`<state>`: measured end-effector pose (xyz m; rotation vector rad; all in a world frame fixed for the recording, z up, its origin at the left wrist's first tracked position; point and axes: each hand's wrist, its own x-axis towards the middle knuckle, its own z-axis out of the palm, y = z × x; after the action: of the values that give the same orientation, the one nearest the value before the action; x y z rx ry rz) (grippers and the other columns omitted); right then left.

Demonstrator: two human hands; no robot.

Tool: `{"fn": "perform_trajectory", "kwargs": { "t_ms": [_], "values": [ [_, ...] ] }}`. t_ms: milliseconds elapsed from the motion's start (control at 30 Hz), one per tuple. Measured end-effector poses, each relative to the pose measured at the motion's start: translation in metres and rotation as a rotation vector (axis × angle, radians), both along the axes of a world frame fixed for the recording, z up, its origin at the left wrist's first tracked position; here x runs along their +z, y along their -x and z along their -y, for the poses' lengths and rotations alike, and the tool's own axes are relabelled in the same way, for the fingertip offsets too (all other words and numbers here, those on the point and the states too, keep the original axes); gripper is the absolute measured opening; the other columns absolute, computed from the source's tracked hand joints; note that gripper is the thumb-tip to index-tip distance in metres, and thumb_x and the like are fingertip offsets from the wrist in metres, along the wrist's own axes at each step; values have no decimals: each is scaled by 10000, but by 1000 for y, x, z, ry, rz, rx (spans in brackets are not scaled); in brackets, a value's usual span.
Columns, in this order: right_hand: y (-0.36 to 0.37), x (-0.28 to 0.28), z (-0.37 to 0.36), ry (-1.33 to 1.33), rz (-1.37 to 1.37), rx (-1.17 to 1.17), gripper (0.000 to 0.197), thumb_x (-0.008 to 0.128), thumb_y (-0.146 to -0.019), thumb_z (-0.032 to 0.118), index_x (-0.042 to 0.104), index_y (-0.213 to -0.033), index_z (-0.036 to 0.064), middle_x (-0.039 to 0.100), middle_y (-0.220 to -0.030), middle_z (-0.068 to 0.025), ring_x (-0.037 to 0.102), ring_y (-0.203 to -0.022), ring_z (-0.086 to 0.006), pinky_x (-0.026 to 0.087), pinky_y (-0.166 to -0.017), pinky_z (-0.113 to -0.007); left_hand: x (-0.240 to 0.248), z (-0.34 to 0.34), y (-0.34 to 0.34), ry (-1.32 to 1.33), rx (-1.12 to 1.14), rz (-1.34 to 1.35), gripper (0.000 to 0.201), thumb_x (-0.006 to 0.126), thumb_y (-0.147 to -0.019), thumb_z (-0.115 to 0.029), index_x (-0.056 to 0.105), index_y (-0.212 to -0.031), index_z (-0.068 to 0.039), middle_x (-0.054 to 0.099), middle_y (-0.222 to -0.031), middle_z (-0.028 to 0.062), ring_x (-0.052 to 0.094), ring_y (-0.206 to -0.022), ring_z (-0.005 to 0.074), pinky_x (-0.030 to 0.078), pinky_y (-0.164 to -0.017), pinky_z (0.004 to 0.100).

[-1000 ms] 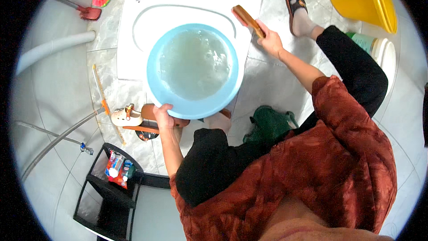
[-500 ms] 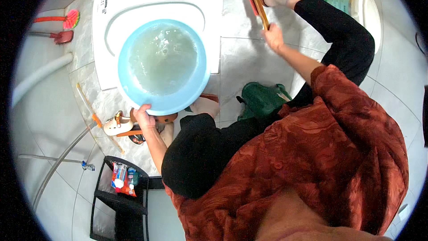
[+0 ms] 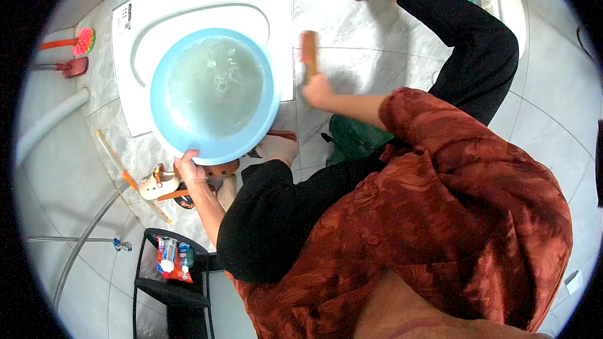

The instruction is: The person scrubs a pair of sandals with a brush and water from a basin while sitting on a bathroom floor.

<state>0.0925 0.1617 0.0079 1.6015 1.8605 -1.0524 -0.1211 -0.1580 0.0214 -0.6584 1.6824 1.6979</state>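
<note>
A round light-blue basin stands tilted toward me, with cloudy, foamy water in it. My left hand grips its near rim, thumb on top and fingers underneath. To the right of the basin, my right hand is wrapped round the handle of a wooden brush with reddish bristles. The brush is raised above the floor, slightly blurred, its bristles facing the basin. It does not touch the basin.
Behind the basin lies a white slab with an oval groove. Cream clogs and other footwear lie near my left hand. A green bag sits between my legs. A black rack is at lower left, a white bucket upper right.
My right hand has swung the brush left and nearer, from beside my right foot toward the basin. My left hand still grips the rim. The whole view has shifted slightly.
</note>
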Motion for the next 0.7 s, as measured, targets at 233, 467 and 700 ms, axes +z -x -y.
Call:
{"fn": "perform_trajectory", "kwargs": {
  "t_ms": [233,467,700],
  "values": [
    [57,2,-29,148,-100,319,353,504,-748,181,521,-957,-102,599,-875,-292,617,-831,-360,497,-727,-435,16,-18,5,-34,64,37,565,514,-507,118,497,-1069,66,564,-937,126,556,-849,270,469,-802,385],
    [-24,-15,-84,-56,-168,227,385,492,-749,199,488,-1022,-72,599,-822,-274,612,-793,-380,481,-738,-450,24,-11,22,8,14,-36,499,526,-522,105,516,-1019,68,571,-897,117,557,-805,268,471,-771,374],
    [-18,-5,-84,78,-218,43,400,472,-765,161,454,-1068,-99,604,-719,-227,617,-551,-283,501,-581,-387,44,-4,50,54,27,-104,475,516,-519,118,518,-991,69,569,-872,120,555,-777,264,481,-746,373]
  ]
}}
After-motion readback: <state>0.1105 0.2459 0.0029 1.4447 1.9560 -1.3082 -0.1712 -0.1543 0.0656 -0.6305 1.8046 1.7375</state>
